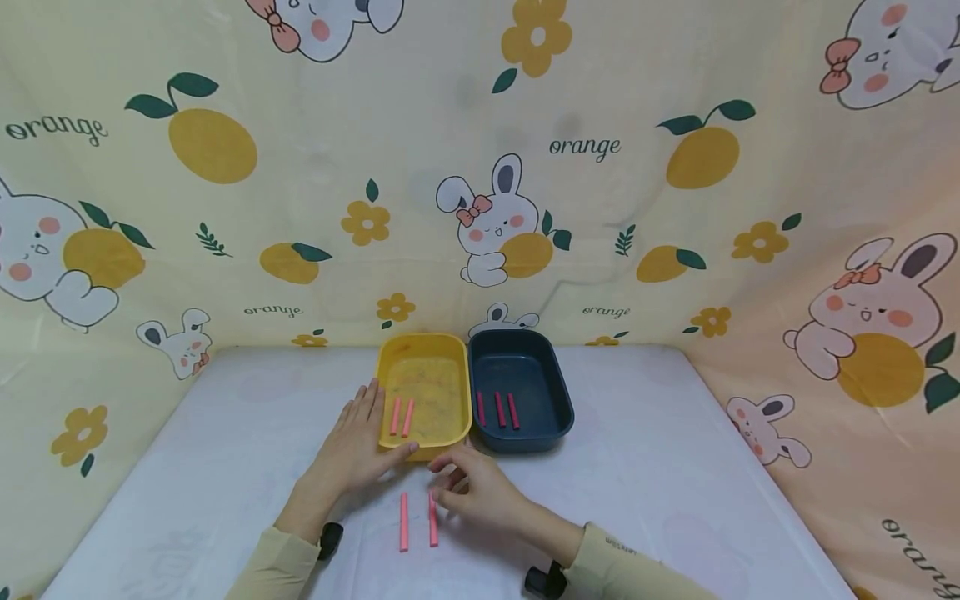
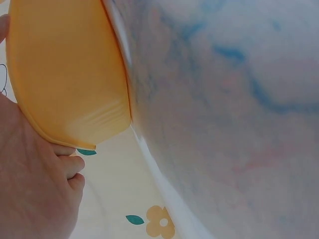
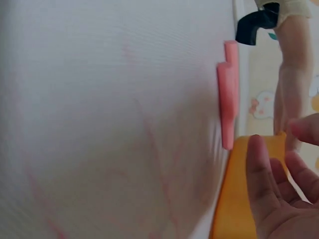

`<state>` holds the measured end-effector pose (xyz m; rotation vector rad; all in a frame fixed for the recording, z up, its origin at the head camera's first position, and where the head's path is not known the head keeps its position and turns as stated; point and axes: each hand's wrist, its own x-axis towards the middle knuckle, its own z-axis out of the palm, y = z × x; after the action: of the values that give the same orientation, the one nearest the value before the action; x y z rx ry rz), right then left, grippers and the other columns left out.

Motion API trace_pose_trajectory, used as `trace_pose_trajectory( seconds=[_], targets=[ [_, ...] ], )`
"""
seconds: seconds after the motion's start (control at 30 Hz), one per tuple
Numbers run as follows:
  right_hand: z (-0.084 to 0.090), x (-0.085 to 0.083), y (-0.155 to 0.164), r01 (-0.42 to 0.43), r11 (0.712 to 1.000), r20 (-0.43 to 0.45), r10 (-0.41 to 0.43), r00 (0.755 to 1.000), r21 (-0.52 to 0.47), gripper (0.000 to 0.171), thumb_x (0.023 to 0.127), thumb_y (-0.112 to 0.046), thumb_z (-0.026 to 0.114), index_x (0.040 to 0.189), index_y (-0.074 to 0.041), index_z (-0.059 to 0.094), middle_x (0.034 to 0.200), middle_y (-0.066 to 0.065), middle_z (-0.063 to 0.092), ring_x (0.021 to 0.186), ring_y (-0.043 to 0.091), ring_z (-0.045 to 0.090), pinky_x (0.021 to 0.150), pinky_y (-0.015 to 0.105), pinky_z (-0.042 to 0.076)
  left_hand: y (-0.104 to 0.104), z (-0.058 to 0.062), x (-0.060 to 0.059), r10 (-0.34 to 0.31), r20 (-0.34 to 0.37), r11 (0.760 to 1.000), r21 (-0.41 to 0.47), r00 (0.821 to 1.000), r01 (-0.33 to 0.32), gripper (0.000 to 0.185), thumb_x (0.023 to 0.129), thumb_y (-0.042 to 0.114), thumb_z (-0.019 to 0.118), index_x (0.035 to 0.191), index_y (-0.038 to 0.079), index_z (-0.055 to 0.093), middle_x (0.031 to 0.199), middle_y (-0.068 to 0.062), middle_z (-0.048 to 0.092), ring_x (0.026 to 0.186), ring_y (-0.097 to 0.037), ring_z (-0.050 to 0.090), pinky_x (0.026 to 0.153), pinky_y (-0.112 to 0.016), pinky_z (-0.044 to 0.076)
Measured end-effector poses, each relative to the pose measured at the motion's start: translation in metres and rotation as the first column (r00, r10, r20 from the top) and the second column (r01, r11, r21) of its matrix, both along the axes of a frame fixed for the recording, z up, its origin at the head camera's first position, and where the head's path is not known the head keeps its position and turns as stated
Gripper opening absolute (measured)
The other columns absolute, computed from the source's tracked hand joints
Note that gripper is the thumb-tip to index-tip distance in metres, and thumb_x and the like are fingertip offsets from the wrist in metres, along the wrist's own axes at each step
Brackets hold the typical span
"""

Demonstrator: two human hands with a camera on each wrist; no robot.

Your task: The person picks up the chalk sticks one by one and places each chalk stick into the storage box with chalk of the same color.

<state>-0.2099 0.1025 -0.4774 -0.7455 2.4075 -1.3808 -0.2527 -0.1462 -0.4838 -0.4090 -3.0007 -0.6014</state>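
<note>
A yellow tray (image 1: 450, 423) holds two pink sticks (image 1: 402, 416). Right beside it, a navy tray (image 1: 551, 392) holds three more pink sticks (image 1: 498, 409). My left hand (image 1: 366, 435) lies flat against the yellow tray's left front corner, fingers along its side and thumb on the front rim. In the left wrist view the left hand (image 2: 45, 184) touches the yellow tray (image 2: 65, 74) at its rim. Two pink sticks (image 1: 417, 520) lie side by side on the table in front. My right hand (image 1: 444, 482) hovers at the right stick's far end, fingers loosely bent, holding nothing. In the right wrist view the sticks (image 3: 227, 94) lie just beyond my fingers (image 3: 256, 154).
The white table (image 1: 675, 467) is ringed by a cartoon-print cloth backdrop (image 1: 480, 167) at the back and both sides. Black wrist mounts (image 1: 544, 581) sit on both forearms. Both trays stand at the table's middle, near the back.
</note>
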Motion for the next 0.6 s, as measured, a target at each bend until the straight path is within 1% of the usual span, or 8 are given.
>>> trace_pose_trajectory(
  seconds=[0.2,0.43,0.6],
  targets=[
    [-0.008,0.0,-0.001,-0.036,0.996,0.017,0.034,0.999,0.078,0.039,0.089,-0.011,0.08,0.125,-0.01,0.066,0.113,0.0,0.061,0.085,0.002,0.062,0.076,0.019,0.056,0.001,0.002,0.0,0.02,0.044,1.0,-0.005,0.999,-0.02,0.116,0.093,0.072,0.06,0.164,-0.006,0.01,0.173,-0.023,0.005,0.159,-0.042,0.008,0.128,-0.056,0.013],
    [-0.012,-0.002,-0.004,-0.061,0.988,0.042,0.056,0.998,0.143,0.045,0.086,-0.018,0.085,0.127,-0.013,0.065,0.109,-0.005,0.056,0.082,0.003,0.06,0.072,0.019,0.053,0.001,0.004,-0.001,0.017,0.025,1.0,-0.009,1.0,-0.017,0.115,0.093,0.072,0.059,0.163,-0.007,0.012,0.172,-0.024,0.007,0.159,-0.042,0.009,0.128,-0.056,0.014],
    [-0.011,-0.001,-0.008,-0.061,0.983,0.012,0.06,0.998,0.172,0.044,0.086,-0.019,0.085,0.124,-0.012,0.065,0.106,-0.005,0.055,0.08,0.003,0.057,0.071,0.019,0.051,0.001,0.003,0.0,0.009,0.031,1.0,-0.01,0.999,-0.009,0.114,0.094,0.07,0.059,0.163,-0.008,0.013,0.172,-0.024,0.006,0.159,-0.042,0.009,0.128,-0.056,0.014]
  ],
)
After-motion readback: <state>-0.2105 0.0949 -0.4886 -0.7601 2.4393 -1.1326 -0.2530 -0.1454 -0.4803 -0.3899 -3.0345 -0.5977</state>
